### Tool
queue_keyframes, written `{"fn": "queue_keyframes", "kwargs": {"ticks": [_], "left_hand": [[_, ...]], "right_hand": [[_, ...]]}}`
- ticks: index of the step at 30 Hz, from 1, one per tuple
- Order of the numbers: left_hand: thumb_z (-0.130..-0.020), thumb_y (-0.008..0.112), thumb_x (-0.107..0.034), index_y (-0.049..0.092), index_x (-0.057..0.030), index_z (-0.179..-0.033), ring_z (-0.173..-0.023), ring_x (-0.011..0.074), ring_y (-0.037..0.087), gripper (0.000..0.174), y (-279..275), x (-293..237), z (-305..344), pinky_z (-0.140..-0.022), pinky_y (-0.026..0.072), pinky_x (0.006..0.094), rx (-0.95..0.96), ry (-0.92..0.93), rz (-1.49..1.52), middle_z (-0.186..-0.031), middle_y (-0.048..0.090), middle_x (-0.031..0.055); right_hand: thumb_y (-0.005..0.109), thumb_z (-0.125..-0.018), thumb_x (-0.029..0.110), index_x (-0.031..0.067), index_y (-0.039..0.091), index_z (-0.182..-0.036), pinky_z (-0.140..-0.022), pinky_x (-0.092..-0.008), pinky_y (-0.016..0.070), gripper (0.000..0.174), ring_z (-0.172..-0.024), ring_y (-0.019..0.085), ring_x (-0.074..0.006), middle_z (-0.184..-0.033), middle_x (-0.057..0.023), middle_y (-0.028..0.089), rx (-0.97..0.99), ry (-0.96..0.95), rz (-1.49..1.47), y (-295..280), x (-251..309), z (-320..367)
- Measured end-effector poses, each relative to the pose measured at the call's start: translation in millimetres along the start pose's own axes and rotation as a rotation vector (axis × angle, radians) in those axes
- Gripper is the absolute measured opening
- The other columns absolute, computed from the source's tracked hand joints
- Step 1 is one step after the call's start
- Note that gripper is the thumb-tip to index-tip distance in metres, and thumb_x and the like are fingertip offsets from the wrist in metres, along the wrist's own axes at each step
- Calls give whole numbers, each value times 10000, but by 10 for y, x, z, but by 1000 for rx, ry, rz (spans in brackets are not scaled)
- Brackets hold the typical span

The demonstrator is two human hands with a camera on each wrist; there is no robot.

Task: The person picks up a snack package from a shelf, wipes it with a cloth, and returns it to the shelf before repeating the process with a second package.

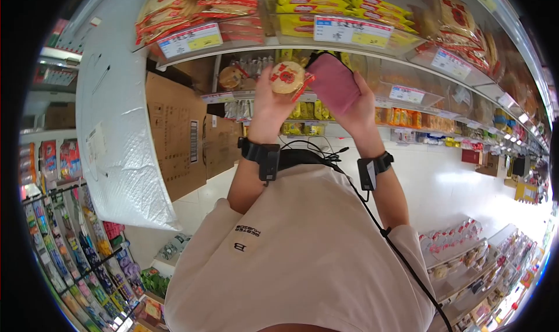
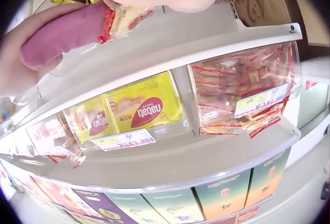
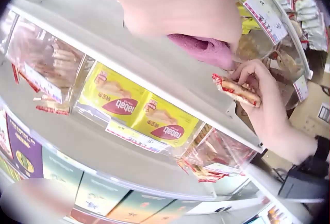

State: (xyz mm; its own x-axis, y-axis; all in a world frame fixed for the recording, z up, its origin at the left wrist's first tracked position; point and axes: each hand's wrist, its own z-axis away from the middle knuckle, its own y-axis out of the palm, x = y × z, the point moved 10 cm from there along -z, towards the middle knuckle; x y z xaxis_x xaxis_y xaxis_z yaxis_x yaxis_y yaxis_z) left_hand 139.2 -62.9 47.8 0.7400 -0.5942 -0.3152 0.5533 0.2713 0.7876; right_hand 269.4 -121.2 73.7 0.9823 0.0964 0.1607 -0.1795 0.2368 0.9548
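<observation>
My left hand (image 1: 268, 110) holds a round biscuit in a clear wrapper with red print (image 1: 287, 77), its face turned up, by the edge. In my right hand (image 1: 359, 110) is a folded pink cloth (image 1: 335, 83), gripped along its side. The packet's red end overlaps the cloth's edge in the head view. From the right wrist, the wrapped biscuit (image 3: 237, 90) shows edge-on between the left thumb and fingers, and the fuzzy pink cloth (image 3: 198, 50) pokes out under the right hand (image 3: 180, 5).
Ahead is a shop shelf (image 1: 349, 46) with yellow packets (image 1: 314, 6) and bags of red-printed biscuits (image 1: 169, 9). Below, yellow wafer boxes (image 2: 147, 103) stand in clear bins. A tall cardboard box (image 1: 174, 122) stands at the left, and black cables (image 1: 317, 145) hang before my body.
</observation>
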Motion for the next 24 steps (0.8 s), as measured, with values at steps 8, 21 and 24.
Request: {"fn": "queue_keyframes", "kwargs": {"ticks": [8, 21, 24], "left_hand": [[-1000, 581, -305, 559, -32, -1221, -1142, 249, 616, 352, 143, 16, 21, -1007, 496, 440, 153, 26, -140, -1218, 640, 122], [-947, 699, -237, 671, 26, -1159, -926, 111, 668, 339, 431, -137, 302, -835, 522, 259, 188, 427, -588, -1051, 713, 87], [-934, 718, -255, 705, 23, -1095, -844, 90, 670, 322, 484, -231, 399, -780, 521, 234, 143, 469, -610, -951, 730, 72]], "right_hand": [[310, -1056, 348, 26, 443, -1413, -1159, -492, 314, 499, -1371, 434, -318, -1448, -155, 490, 53, -41, -249, -225, 55, -13], [490, -1048, 246, 17, 447, -1432, -1048, -347, 456, 448, -1226, 557, -189, -1354, -92, 567, 28, -272, 605, 377, -70, 138], [597, -1006, 170, -11, 467, -1402, -947, -281, 505, 454, -1132, 565, -103, -1295, -66, 584, 39, -329, 813, 349, -59, 148]]}}
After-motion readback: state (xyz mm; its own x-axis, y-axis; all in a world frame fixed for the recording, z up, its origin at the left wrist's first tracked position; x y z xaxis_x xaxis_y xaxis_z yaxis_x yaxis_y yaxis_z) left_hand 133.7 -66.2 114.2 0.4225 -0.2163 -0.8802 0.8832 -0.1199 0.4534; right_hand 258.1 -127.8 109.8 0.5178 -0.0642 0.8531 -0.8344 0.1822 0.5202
